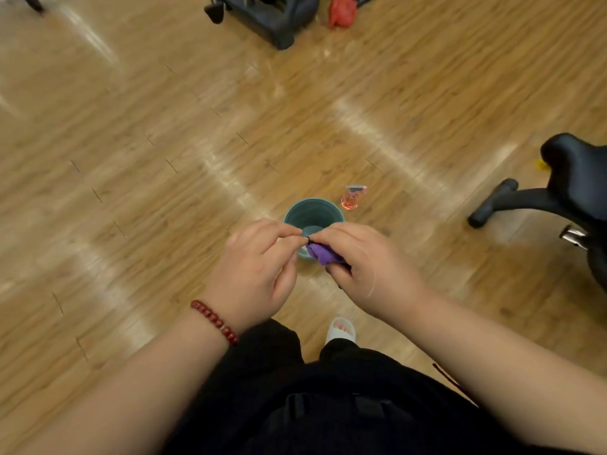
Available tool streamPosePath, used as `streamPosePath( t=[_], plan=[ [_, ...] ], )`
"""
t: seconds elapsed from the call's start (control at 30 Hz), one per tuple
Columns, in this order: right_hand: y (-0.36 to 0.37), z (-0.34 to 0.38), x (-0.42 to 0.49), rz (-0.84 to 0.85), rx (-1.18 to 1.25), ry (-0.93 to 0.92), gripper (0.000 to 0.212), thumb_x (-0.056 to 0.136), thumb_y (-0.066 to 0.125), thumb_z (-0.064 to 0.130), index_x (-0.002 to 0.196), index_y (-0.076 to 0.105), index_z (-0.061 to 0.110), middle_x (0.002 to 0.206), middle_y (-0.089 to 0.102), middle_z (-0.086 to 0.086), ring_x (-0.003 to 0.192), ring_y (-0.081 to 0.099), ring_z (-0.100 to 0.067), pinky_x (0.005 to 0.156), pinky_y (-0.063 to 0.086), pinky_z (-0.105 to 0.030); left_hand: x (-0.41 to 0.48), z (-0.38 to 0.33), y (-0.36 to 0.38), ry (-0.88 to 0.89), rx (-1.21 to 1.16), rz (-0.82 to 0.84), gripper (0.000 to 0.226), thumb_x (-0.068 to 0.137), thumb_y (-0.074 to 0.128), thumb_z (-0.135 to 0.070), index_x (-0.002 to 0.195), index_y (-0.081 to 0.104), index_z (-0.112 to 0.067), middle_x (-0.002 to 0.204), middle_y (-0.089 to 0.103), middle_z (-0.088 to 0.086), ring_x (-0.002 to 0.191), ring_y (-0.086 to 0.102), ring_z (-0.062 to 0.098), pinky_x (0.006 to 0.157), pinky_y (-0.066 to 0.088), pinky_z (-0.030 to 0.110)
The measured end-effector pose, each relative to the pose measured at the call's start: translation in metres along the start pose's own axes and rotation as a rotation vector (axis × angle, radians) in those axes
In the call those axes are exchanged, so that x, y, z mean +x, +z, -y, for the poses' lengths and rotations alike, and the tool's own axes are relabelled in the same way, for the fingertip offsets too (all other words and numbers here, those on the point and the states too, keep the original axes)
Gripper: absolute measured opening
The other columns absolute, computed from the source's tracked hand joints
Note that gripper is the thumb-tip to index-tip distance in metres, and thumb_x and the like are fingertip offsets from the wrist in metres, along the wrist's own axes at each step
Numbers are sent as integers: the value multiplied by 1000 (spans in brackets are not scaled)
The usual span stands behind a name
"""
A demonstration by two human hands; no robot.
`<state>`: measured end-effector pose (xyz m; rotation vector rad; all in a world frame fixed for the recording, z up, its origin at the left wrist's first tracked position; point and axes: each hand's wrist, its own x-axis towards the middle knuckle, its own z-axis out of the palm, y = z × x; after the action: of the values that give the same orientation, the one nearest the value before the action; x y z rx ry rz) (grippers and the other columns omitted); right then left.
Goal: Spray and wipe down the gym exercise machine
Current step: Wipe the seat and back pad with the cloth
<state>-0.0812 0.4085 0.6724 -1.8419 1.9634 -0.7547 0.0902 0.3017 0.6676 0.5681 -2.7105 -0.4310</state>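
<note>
Both hands meet over a teal bucket (313, 213) that stands on the wooden floor. My right hand (364, 267) grips a bunched purple cloth (323, 254) in its curled fingers. My left hand (259, 267) pinches the cloth's top edge between thumb and fingertips, right against the right hand. A small spray bottle (352, 198) of pink liquid with a grey trigger stands on the floor just right of the bucket. The black saddle (573, 159) and handlebar (502, 201) of an exercise machine show at the right edge.
The base of another dark machine (272, 18) stands at the top centre, with a red bag (341, 11) beside it. My foot in a white slipper (341, 331) is below the hands. Bare wooden floor (131, 159) spreads to the left.
</note>
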Motion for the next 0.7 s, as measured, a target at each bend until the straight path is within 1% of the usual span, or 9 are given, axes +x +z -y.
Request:
streamPosePath(
  t=[0.1,0.2,0.27,0.33,0.4,0.47,0.53,0.63,0.7],
  plan=[
    [-6,-24,31,17,4,57,39,88,43,29,115,65,15,101,66,2,91,61,-20,78,50,-33,41,25,11,11,-12,21,27,92,51,-16,111,69,-9,111,67,5,103,62,26,88,49,47],
    [-6,-49,60,-16,6,137,32,86,54,19,114,66,12,102,67,-2,92,62,-22,80,52,-36,80,57,23,58,-49,80,27,92,50,-18,110,69,-9,110,67,4,102,63,27,87,49,48],
    [-1,-61,81,-53,9,215,31,84,56,17,113,66,12,102,67,-1,92,62,-22,79,53,-37,109,85,31,118,-62,130,26,91,52,-16,110,69,-9,110,67,4,101,63,27,86,50,48],
    [5,-70,104,-102,39,312,33,83,52,19,112,67,13,100,67,1,91,61,-20,77,53,-38,137,116,39,195,-76,190,25,91,53,-16,109,69,-9,109,67,5,100,63,26,85,51,48],
    [12,-74,132,-174,84,428,32,82,53,16,110,67,13,99,66,2,91,59,-17,74,52,-37,167,150,42,277,-103,267,26,91,53,-17,110,69,-10,109,66,4,100,62,26,85,51,48],
    [19,-73,159,-242,93,546,31,83,58,10,112,67,15,102,66,3,92,58,-15,75,50,-32,201,183,42,377,-116,332,28,90,50,-18,110,69,-9,108,67,5,99,63,27,84,52,48],
    [27,-70,182,-307,114,667,33,84,60,9,115,67,17,107,65,6,96,56,-12,78,46,-26,234,209,39,485,-123,385,30,90,48,-20,108,70,-9,107,67,6,96,64,28,80,53,46],
    [42,-64,210,-391,150,856,33,87,59,11,118,65,21,111,64,7,98,57,-11,80,47,-25,275,235,36,646,-142,436,32,91,45,-22,107,70,-9,105,68,5,95,62,27,80,51,42],
    [50,-62,221,-430,163,960,34,88,59,11,120,64,21,112,63,7,100,55,-10,77,41,-14,295,244,40,729,-168,473,33,92,44,-22,107,70,-9,104,68,5,95,62,27,81,50,41]
  ],
)
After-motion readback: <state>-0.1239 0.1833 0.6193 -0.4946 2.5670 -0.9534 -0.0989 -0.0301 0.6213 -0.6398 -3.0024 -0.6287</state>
